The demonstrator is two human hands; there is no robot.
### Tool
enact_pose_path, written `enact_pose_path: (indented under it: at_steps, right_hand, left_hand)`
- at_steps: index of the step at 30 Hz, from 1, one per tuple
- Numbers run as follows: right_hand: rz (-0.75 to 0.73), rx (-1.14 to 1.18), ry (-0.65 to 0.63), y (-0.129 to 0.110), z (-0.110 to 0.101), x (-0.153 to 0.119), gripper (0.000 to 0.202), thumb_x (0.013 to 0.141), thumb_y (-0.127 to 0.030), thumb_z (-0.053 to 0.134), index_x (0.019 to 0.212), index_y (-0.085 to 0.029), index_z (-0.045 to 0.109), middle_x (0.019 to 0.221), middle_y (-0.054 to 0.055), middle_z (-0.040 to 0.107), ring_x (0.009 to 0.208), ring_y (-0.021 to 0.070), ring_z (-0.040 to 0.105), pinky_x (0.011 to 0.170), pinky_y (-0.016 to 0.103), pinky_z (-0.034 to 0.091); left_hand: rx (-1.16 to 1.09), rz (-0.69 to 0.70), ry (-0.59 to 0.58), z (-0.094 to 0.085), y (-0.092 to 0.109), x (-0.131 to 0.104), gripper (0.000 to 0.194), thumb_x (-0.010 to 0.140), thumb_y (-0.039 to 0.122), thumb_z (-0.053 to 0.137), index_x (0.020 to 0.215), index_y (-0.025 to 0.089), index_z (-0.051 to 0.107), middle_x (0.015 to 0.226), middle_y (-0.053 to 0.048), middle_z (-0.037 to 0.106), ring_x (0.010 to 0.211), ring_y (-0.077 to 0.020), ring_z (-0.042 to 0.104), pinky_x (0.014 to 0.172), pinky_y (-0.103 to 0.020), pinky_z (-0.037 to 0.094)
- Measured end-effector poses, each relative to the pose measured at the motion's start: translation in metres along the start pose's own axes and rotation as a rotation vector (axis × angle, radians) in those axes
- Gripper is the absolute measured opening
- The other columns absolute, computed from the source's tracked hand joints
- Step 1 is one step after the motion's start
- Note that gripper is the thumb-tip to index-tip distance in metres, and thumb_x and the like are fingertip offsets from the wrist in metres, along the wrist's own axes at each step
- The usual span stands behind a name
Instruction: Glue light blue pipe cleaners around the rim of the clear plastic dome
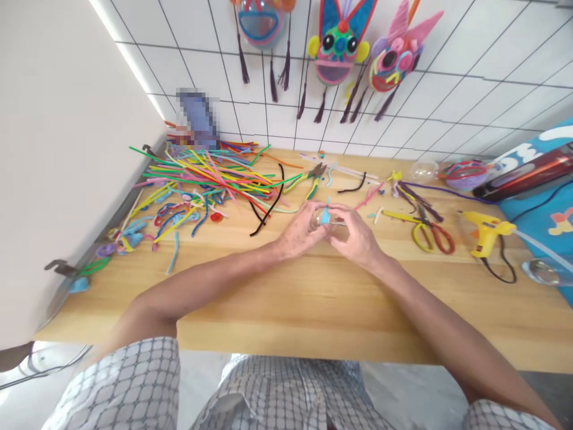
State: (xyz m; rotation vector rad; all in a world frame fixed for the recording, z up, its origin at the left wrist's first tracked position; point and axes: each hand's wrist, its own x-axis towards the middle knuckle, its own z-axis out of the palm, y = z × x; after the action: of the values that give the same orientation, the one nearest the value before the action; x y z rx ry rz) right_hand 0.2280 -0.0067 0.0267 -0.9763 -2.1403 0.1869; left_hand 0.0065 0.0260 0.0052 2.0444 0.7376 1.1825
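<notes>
Above the middle of the wooden table, my left hand (301,232) curls around a small clear plastic ball (316,220), much of it hidden by the fingers. My right hand (359,236) grips the same ball from the other side, thumb and fingers bent, fingertips by a light blue fuzzy piece (325,216) on it. Just beyond the hands lie pliers (311,179) with green and yellow handles. A black pipe cleaner (270,209) rests left of my left hand, and a pink one (370,194) lies past my right hand.
Many coloured pipe cleaners (210,173) are heaped at the back left. To the right are scissors (432,233), a yellow glue gun (486,233) with a cord, and a clear ball (424,171). Decorated masks (339,51) hang on the tiled wall. A white panel (67,149) borders the left.
</notes>
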Motion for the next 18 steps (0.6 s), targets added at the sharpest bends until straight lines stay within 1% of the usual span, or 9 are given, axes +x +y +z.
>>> enact_pose_path:
  at_steps: [3,7,10,14,18]
  right_hand:
    - [-0.002,-0.007,0.033,0.005,0.007,-0.005,0.068,0.096,-0.022,0.08,0.157,-0.03,0.054,0.151,0.016,0.07,0.14,0.0359,0.071,0.107,0.058,0.068]
    - [0.0,-0.003,0.065,0.002,0.014,-0.012,0.068,0.096,-0.023,0.08,0.158,-0.03,0.053,0.156,0.018,0.067,0.145,0.0369,0.068,0.116,0.062,0.063]
    - [-0.009,-0.012,0.052,-0.002,0.013,-0.012,0.071,0.096,-0.023,0.08,0.16,-0.03,0.05,0.159,0.019,0.066,0.145,0.0374,0.068,0.114,0.063,0.063]
    - [-0.029,-0.034,0.033,-0.003,0.011,-0.01,0.075,0.093,-0.021,0.081,0.161,-0.029,0.049,0.151,0.019,0.071,0.139,0.038,0.072,0.11,0.063,0.065]
    - [-0.042,-0.05,0.028,-0.001,0.01,-0.01,0.08,0.091,-0.021,0.082,0.163,-0.03,0.046,0.149,0.018,0.071,0.136,0.0388,0.073,0.108,0.064,0.065]
  left_hand:
    - [0.008,0.016,0.021,0.002,-0.002,-0.002,0.048,0.106,0.039,0.068,0.148,0.019,0.055,0.145,-0.018,0.067,0.139,-0.0311,0.065,0.12,-0.055,0.055]
    - [0.024,0.084,-0.007,-0.001,0.0,-0.01,0.048,0.109,0.039,0.065,0.152,0.021,0.053,0.151,-0.019,0.064,0.147,-0.0312,0.061,0.124,-0.055,0.053]
    - [0.006,0.084,-0.019,-0.005,0.002,-0.013,0.049,0.11,0.039,0.064,0.155,0.022,0.051,0.153,-0.02,0.062,0.149,-0.0321,0.06,0.125,-0.057,0.053]
    - [0.003,0.088,-0.016,-0.004,0.002,-0.015,0.052,0.11,0.038,0.064,0.156,0.021,0.049,0.154,-0.021,0.06,0.149,-0.0325,0.059,0.125,-0.058,0.053]
    - [0.0,0.082,-0.015,-0.002,0.001,-0.016,0.053,0.109,0.039,0.065,0.157,0.022,0.05,0.153,-0.02,0.061,0.15,-0.0331,0.059,0.126,-0.06,0.053]
